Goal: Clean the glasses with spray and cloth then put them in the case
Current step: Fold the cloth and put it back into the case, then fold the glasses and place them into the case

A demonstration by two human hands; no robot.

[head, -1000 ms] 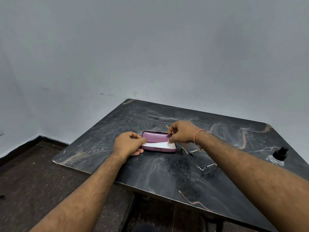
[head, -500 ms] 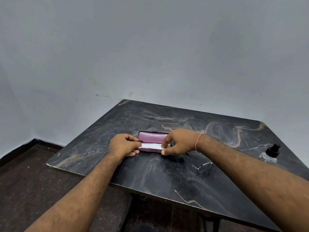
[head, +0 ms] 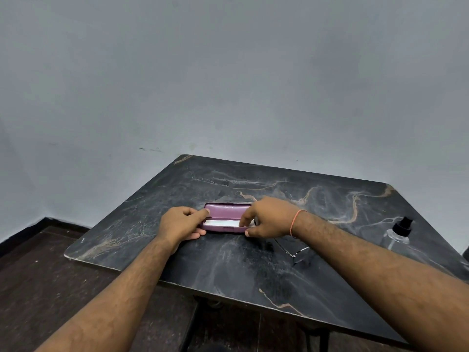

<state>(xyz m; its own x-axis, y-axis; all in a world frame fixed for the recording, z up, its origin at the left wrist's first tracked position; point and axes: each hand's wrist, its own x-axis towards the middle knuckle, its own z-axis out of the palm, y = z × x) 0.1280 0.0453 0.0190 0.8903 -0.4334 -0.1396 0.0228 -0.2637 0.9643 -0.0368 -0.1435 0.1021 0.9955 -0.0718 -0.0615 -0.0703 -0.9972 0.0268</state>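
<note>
A purple glasses case [head: 225, 211] lies partly open on the black marble table [head: 253, 270], with a white cloth [head: 222, 223] showing in the gap. My left hand [head: 180, 224] grips the case's left end, its forefinger on the lid. At the right end my right hand [head: 269, 217] holds the case, with its fingers at the cloth's right edge. The thin-framed glasses [head: 295, 252] lie on the table just right of the case, partly under my right forearm. A clear spray bottle [head: 397, 236] with a black nozzle stands at the far right.
The table's near edge runs from lower left to lower right above a dark floor [head: 50, 288]. A plain grey wall [head: 228, 85] rises behind the table.
My right hand has slid down from the lid to the case's front right end. The lid has come lower, so less of the white cloth shows. My left hand stays on the left end.
</note>
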